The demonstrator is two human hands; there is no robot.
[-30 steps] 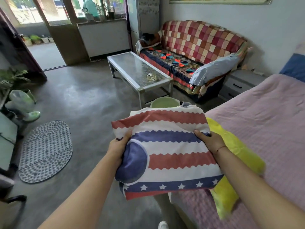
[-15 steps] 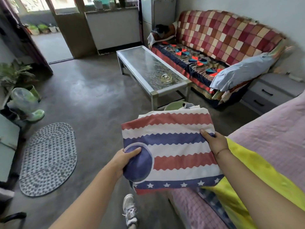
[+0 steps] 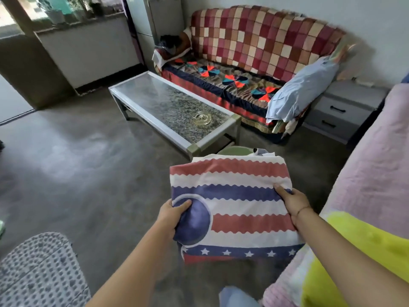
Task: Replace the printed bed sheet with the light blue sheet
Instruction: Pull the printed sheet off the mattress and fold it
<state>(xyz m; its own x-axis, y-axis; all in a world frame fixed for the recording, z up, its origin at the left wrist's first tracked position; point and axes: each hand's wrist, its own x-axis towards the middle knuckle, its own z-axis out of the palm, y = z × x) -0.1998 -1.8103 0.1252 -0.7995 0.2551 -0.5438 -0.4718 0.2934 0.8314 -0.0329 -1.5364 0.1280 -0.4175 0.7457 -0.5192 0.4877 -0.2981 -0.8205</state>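
I hold the folded printed sheet [image 3: 232, 204], red, white and blue stripes with stars and a blue circle, flat in front of me above the floor. My left hand [image 3: 171, 216] grips its left edge with the thumb on top. At its right edge my right hand [image 3: 292, 202] holds it the same way. The light blue sheet [image 3: 303, 89] lies bundled on the right end of the sofa [image 3: 254, 45]. The bed [image 3: 371, 173] with a pink cover is at the right, with a yellow cloth [image 3: 363, 247] on its near corner.
A glass-topped coffee table [image 3: 155, 100] with an ashtray [image 3: 201, 118] stands ahead, a green basin [image 3: 234, 150] below its near end. A grey bedside cabinet [image 3: 340, 109] sits between sofa and bed. A dotted mat [image 3: 39, 271] lies on the floor at lower left.
The view has moved forward and turned toward the sofa. Both hands keep the same hold on the folded printed sheet, now carried away from the bed's corner.
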